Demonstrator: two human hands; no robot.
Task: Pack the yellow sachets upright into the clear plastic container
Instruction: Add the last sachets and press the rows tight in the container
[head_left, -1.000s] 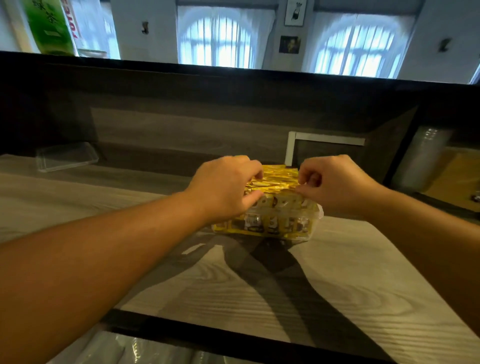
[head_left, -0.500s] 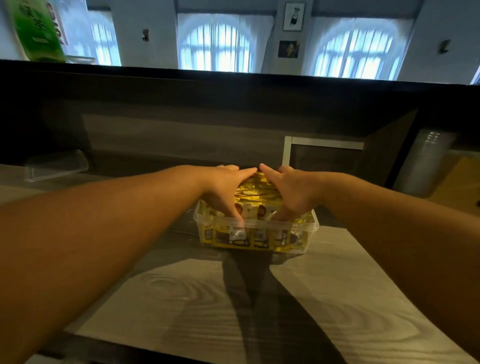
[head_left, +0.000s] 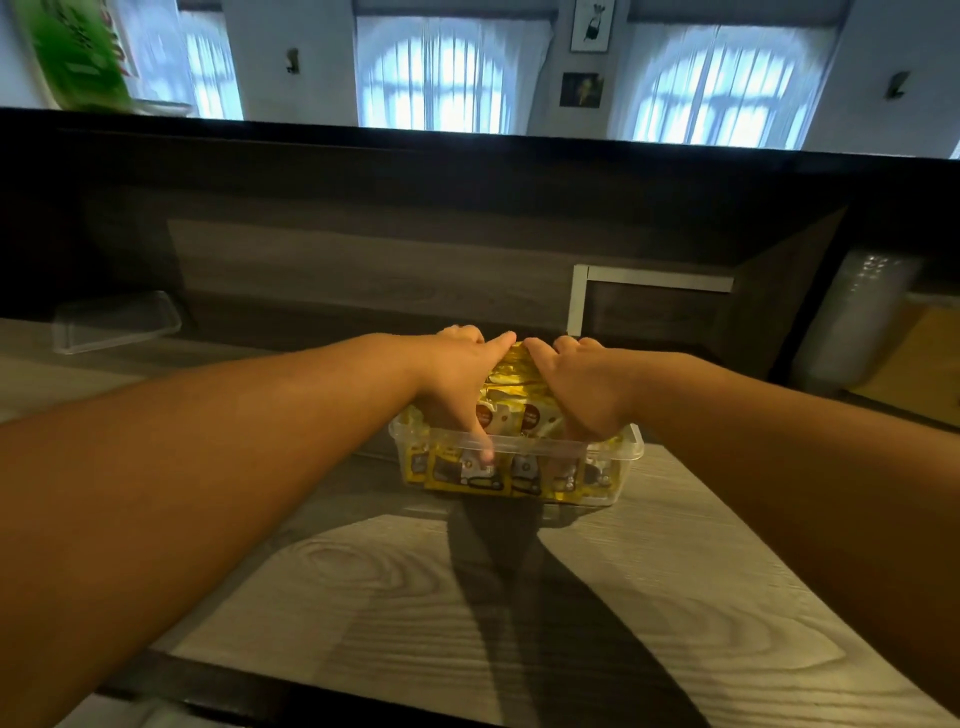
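Note:
A clear plastic container (head_left: 631, 448) stands on the wooden counter, filled with yellow sachets (head_left: 506, 415) standing upright in rows. My left hand (head_left: 457, 374) holds the left part of the sachet bundle, with its fingers over the tops and its thumb down inside the near wall. My right hand (head_left: 582, 387) holds the right part the same way. The two index fingers almost meet above the middle. The sachet tops rise above the rim. The far rows are hidden by my hands.
A clear lid (head_left: 117, 322) lies at the back left of the counter. A stack of clear cups (head_left: 852, 322) stands at the right. A dark raised back panel with a white frame (head_left: 577, 301) runs behind the container. Bare wood lies in front.
A second ago both hands pinched the sachet tops with curled fingers. They now reach over the bundle with thumbs down in the container, which sits lower and further from me in view.

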